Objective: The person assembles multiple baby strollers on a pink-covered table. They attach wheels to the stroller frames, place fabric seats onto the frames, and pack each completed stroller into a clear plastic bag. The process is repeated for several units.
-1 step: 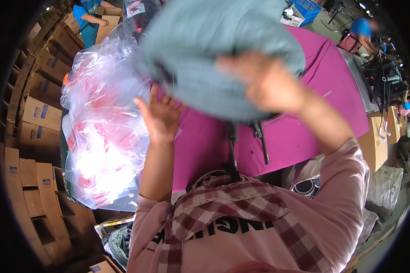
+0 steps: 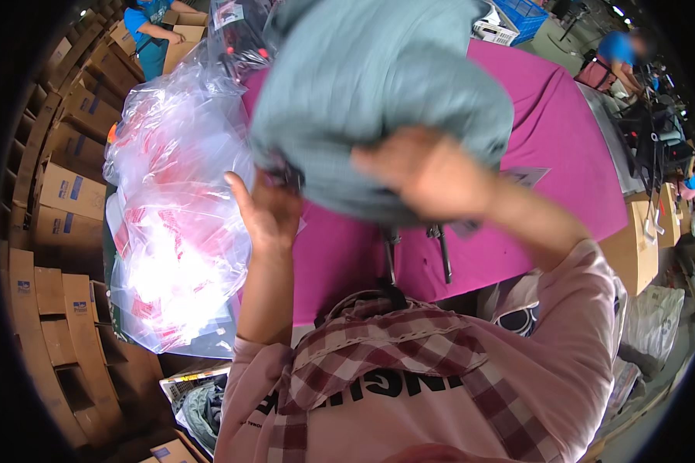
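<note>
A large, rounded grey-green fabric piece, smeared by motion, fills the upper middle of the view above the pink cloth. A small dark part shows at its left edge. My left hand is at that edge, palm up with the thumb spread wide; its fingertips are partly hidden by the dark part. In front of the fabric's lower right side, my right hand touches or overlaps it, its fingers too blurred to read. Two thin dark metal bars stick out below the fabric toward me.
A pink cloth covers the table. Clear plastic bags pile up at left, beside stacked cardboard boxes. At the back stands a blue crate. One person handles a box at far left; another bends over at far right.
The fabric has shifted slightly downward, and its left edge now meets my left fingers. My right hand has moved a little left and down with it.
</note>
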A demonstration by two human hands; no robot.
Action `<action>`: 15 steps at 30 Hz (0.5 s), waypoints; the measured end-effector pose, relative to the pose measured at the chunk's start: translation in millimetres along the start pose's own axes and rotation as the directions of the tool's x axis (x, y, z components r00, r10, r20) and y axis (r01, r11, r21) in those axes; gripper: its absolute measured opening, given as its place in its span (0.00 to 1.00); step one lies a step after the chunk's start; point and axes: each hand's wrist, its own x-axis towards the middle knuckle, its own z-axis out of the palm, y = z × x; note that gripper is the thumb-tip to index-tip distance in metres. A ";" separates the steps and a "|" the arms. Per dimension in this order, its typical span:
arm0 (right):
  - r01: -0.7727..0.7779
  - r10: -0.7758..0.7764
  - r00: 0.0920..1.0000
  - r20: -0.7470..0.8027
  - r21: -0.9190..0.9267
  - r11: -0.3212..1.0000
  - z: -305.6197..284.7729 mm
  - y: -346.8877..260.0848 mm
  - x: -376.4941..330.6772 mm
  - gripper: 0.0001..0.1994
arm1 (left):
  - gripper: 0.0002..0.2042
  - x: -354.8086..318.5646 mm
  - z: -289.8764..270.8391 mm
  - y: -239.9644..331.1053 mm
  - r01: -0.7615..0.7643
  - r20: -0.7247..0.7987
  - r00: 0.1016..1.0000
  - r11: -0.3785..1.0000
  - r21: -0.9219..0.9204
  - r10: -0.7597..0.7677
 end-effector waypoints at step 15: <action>0.088 0.523 -0.088 0.848 0.529 -0.844 225.4 -26.3 -241.0 0.40 | 0.36 -58.9 -110.3 -122.0 0.560 -0.496 0.719 0.828 -0.002 -0.487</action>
